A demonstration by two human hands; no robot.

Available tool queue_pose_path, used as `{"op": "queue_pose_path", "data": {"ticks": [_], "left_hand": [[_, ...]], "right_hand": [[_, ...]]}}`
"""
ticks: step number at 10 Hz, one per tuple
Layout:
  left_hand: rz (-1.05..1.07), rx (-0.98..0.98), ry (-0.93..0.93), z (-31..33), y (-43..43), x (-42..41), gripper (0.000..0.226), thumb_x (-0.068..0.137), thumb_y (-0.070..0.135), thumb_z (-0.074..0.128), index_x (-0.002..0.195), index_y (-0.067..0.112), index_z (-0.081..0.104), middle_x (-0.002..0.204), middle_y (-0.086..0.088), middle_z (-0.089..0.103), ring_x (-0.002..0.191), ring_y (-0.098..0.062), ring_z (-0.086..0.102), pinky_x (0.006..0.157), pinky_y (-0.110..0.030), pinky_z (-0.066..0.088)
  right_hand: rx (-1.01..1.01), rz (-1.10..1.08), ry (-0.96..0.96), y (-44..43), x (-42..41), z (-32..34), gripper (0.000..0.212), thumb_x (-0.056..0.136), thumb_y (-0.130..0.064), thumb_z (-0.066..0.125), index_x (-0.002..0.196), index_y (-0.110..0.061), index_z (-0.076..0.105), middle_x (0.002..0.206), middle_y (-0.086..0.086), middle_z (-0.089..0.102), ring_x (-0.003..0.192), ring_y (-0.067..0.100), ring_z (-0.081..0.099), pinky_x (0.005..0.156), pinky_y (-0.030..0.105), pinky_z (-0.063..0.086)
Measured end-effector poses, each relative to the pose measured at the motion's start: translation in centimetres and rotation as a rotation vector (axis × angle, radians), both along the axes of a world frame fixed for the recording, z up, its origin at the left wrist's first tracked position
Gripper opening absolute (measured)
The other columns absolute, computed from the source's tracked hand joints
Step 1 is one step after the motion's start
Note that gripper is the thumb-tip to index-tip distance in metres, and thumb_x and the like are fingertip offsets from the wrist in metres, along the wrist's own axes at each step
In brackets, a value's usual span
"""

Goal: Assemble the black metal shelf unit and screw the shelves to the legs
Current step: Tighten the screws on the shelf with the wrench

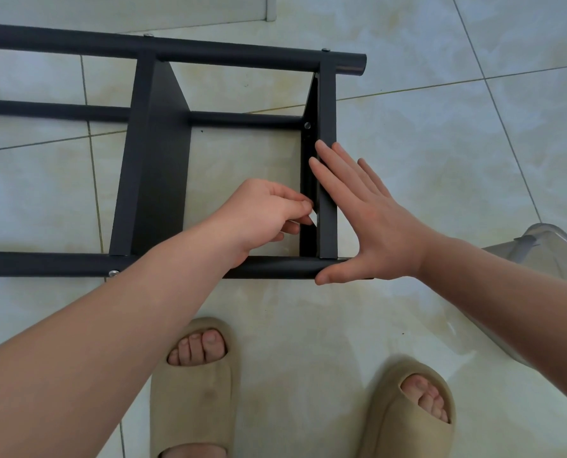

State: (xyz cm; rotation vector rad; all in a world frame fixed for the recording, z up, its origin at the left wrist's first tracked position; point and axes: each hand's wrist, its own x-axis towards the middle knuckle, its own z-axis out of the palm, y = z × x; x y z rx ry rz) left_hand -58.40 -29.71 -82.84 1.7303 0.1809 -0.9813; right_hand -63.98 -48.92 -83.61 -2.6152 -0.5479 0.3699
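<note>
Beige foam slippers (pixel 193 391) stand nearest; just beyond, the black metal shelf unit (pixel 156 160) lies sideways on the tiled floor (pixel 441 127). I see the left hand (pixel 262 216) pinched at its right-end shelf (pixel 327 193), on what I cannot tell. The right hand (pixel 374 226) presses flat against the shelf's outer face.

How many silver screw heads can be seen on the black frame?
4: one screw head and another on the far leg; one on the near leg; one inside the end shelf. The left hand may hide more.

No readable text, labels, numbers or signs anywhere.
</note>
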Motion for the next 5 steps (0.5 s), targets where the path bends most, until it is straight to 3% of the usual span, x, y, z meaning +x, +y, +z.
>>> {"op": "queue_pose_path", "data": {"ticks": [5], "left_hand": [[-0.036, 0.011, 0.148, 0.01, -0.06, 0.25, 0.011, 0.095, 0.023, 0.063, 0.093, 0.014, 0.069, 0.075, 0.005, 0.076, 0.072, -0.008, 0.069, 0.079, -0.027, 0.051]], "right_hand": [[0.002, 0.000, 0.002, 0.05, -0.02, -0.03, 0.134, 0.067, -0.089, 0.056, 0.163, -0.012, 0.003, 0.170, 0.002, -0.011, 0.156, 0.017, -0.016, 0.126, 0.053, 0.001]]}}
